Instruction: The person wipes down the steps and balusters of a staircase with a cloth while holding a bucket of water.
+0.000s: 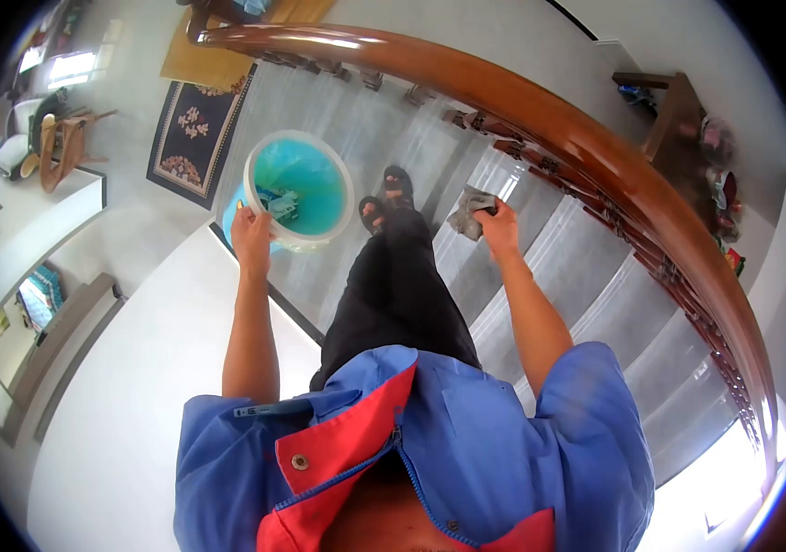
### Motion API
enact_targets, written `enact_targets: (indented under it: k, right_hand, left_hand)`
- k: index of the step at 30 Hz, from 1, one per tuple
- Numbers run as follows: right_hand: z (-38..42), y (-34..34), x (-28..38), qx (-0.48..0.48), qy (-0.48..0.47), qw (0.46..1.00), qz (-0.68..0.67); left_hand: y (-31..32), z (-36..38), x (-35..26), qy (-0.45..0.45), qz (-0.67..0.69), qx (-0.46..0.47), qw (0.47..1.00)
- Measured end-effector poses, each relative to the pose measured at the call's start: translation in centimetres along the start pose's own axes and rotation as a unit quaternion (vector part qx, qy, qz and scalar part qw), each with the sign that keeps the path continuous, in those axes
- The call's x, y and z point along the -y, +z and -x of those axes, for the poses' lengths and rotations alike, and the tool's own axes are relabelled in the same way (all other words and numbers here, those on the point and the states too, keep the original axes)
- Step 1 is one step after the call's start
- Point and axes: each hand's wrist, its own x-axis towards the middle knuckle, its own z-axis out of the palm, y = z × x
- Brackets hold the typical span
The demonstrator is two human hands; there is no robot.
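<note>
My left hand (252, 235) is closed on the near-left rim of a turquoise bucket (349, 198) with a wide white rim. Inside it, bluish liquid surrounds a light crumpled cloth (283, 206). Out to the other side, my right hand (500, 229) grips a crumpled grey rag (469, 213), which hangs over the stairs. My feet in dark open-toed sandals stand between the bucket and the rag.
Grey stairs (586, 258) run down to the right under me. A curved wooden handrail (540, 87) with dark balusters borders them. A white wall (135, 405) lies on my left. A dark floral mat (192, 138) and a wooden chair (66, 147) are on the floor ahead.
</note>
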Motion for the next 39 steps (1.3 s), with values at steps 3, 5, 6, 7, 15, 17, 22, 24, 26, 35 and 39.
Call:
enact_targets:
  k: [3, 5, 6, 7, 15, 17, 22, 24, 26, 35, 39]
  right_hand:
    - [0.3, 0.4, -0.1, 0.033, 0.043, 0.997, -0.047]
    - [-1.2, 0.4, -2.9, 0.031, 0.035, 0.998, -0.05]
    - [-1.2, 0.2, -3.2, 0.019, 0.041, 0.999, 0.011]
    - [-1.1, 0.0, -3.5, 0.006, 0.045, 0.996, 0.071]
    - [-0.4, -2.6, -6.9, -0.083, 0.006, 0.996, -0.023]
    - [0.2, -2.7, -7.0, -0.083, 0.119, 0.984, -0.1]
    - [0.8, -0.3, -12.3, -0.15, 0.06, 0.947, -0.279]
    - [0.5, 1.3, -14.8, -0.158, 0.056, 0.932, -0.322]
    - [-0.4, 3.3, -17.7, -0.134, 0.083, 0.871, -0.466]
    - [-12.9, 7.9, -21.9, -0.224, -0.05, 0.973, 0.038]
    - [-19.7, 7.8, -20.4, -0.242, -0.221, 0.924, 0.198]
  left_hand:
    - [1.7, -1.3, 0.3, 0.009, 0.007, 0.055, 0.998]
    - [3.5, -2.6, 0.3, 0.016, 0.018, 0.104, 0.994]
    - [4.6, -2.8, 0.1, 0.029, -0.011, 0.128, 0.991]
    - [5.8, -3.2, 0.0, 0.045, -0.039, 0.153, 0.986]
    - [14.1, -5.9, -0.1, 0.063, -0.151, 0.263, 0.951]
    - [16.0, -6.8, 0.6, 0.081, -0.12, 0.287, 0.947]
    - [20.8, -11.8, 4.3, 0.084, -0.135, 0.368, 0.916]
    - [22.1, -12.6, 4.8, 0.097, -0.157, 0.392, 0.901]
    - [22.2, -13.0, 5.0, 0.099, -0.146, 0.413, 0.894]
    - [25.9, -14.2, 11.8, 0.172, -0.164, 0.44, 0.866]
    - [29.1, -15.2, 15.5, 0.162, -0.125, 0.439, 0.875]
